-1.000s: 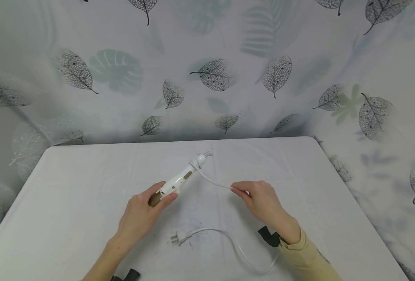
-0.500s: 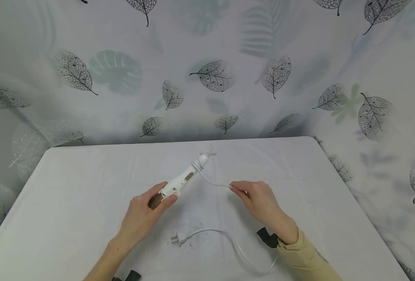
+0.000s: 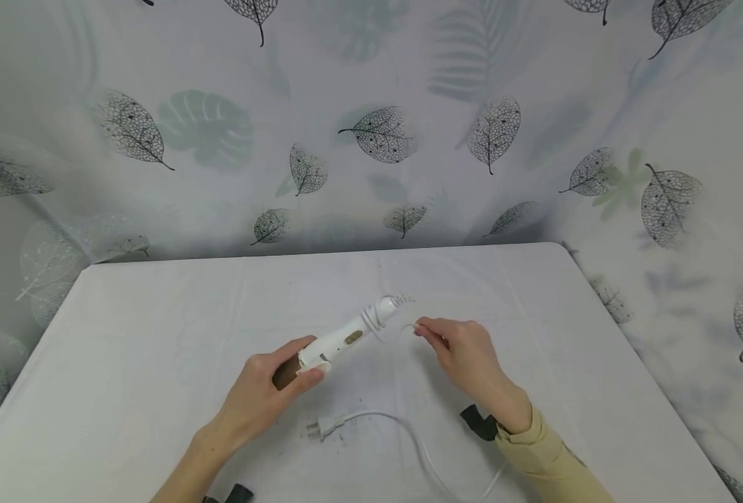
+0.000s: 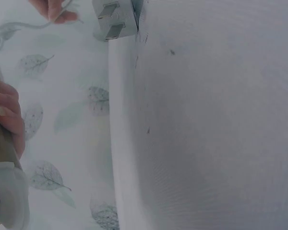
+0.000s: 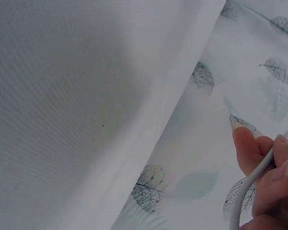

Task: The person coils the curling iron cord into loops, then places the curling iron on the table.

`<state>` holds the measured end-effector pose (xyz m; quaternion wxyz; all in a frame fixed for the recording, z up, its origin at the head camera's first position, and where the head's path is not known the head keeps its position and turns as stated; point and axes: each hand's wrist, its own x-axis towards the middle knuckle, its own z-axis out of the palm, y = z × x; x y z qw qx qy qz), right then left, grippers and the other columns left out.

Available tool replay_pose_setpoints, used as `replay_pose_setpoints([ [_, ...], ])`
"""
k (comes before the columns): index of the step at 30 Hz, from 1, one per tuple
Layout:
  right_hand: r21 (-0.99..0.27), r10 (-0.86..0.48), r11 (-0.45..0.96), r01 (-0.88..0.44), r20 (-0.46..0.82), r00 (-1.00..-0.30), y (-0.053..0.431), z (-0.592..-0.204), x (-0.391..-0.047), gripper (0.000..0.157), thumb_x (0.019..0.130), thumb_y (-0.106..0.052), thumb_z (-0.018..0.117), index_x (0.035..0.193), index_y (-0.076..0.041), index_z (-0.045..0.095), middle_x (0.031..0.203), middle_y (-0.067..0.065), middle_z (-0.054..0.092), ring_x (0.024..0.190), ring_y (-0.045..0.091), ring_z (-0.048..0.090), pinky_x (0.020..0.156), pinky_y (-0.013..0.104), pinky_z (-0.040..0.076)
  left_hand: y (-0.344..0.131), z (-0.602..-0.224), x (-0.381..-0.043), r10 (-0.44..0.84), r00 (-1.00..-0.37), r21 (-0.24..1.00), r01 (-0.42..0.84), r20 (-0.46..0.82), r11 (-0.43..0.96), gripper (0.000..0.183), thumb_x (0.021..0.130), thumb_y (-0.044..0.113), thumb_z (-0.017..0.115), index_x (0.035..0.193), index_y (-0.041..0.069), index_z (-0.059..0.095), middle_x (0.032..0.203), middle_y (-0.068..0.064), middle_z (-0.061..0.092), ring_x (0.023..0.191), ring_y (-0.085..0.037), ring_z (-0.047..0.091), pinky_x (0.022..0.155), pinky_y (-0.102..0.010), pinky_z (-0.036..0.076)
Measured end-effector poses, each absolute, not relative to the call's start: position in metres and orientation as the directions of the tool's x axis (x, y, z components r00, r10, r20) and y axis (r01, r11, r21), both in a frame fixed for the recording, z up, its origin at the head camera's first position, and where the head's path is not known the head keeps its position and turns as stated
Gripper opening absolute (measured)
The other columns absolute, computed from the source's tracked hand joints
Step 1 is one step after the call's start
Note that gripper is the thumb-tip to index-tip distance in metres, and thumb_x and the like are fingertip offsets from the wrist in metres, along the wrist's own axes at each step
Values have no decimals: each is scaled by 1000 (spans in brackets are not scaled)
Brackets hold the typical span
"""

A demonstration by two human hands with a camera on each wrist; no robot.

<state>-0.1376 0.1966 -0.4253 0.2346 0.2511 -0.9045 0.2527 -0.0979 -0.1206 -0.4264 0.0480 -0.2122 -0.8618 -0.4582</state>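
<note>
My left hand (image 3: 258,395) grips a white hair iron (image 3: 333,344) by its brown end, thumb on the near side. The iron tilts up to the right, with a gold-brown button on its handle. White cord (image 3: 372,320) is looped around the handle close to its tail. To the right, my right hand (image 3: 472,356) pinches the cord between thumb and fingers; the right wrist view shows the cord (image 5: 247,191) running through that pinch. In the left wrist view, fingers (image 4: 8,112) curl over the brown part.
The two-pin plug (image 3: 325,425) lies on the white table (image 3: 157,335), its cord curving right and toward the front edge. Black pieces (image 3: 481,423) sit by both wrists. A leaf-printed backdrop (image 3: 346,188) rises behind the table's far edge.
The hair iron's tail has swung right and toward me, closer to the right hand. More loops of cord now show around the handle. The right hand stays nearly in place.
</note>
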Motion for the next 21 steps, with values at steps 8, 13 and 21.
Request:
replay_pose_setpoints([
  [8, -380, -309, 707, -596, 592, -744, 198, -429, -141, 12, 78, -1, 82, 88, -3, 77, 72, 3, 72, 52, 0, 51, 52, 20, 44, -119, -427, -96, 418, -869, 775, 451, 266, 444, 39, 93, 27, 72, 130, 16, 64, 94, 8, 69, 73, 0, 57, 62, -21, 47],
  [13, -385, -320, 699, -603, 586, -745, 197, -427, -138, 27, 72, 8, 82, 97, -2, 77, 78, 6, 74, 52, 3, 52, 52, 21, 45, -116, -428, -95, 491, -827, 782, 489, 273, 388, 40, 92, 26, 73, 130, 16, 65, 90, 10, 69, 68, 2, 56, 58, -20, 46],
  [21, -327, -398, 605, -726, 666, -631, 195, -429, -139, 8, 87, -6, 75, 94, -3, 75, 80, 3, 74, 64, 12, 69, 60, 26, 54, -111, -428, -92, 596, -757, 748, 553, 267, 367, 34, 93, 34, 72, 126, 32, 64, 89, 20, 64, 73, 3, 57, 66, -18, 47],
])
